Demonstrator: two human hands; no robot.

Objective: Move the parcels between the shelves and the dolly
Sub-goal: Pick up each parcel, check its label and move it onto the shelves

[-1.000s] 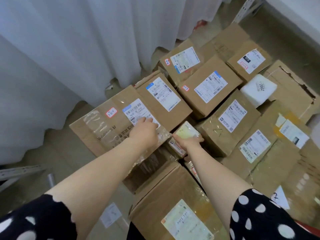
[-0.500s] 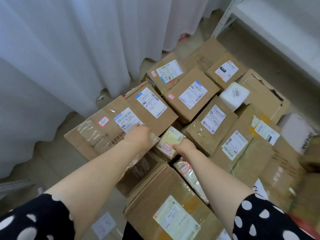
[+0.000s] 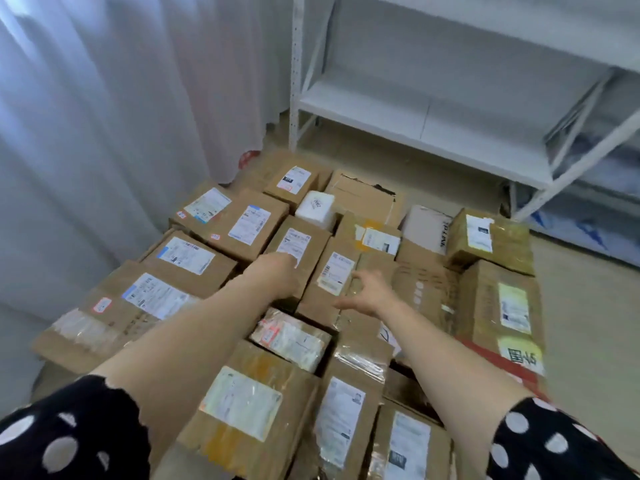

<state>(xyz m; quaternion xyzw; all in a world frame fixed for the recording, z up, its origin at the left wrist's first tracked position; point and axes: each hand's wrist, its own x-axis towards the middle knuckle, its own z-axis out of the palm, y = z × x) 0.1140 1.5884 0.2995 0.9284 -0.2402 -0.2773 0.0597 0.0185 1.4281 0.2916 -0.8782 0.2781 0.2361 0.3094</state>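
Looking at a tight heap of parcels (image 3: 249, 223) just in front of the white shelf rack (image 3: 415, 123): brown cardboard, white shipping labels, shiny tape, plus one white foam box (image 3: 317, 206) toward the rack. Left hand (image 3: 277, 275) lies on a labelled box (image 3: 304, 233) mid-heap, and I can't tell how its fingers sit. Right hand (image 3: 367, 294) hovers beside it, fingers loosely spread, holding nothing.

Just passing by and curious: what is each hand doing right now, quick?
Left hand: over a labelled parcel, grip hidden, cannot tell.
Right hand: open and spread, holding nothing.
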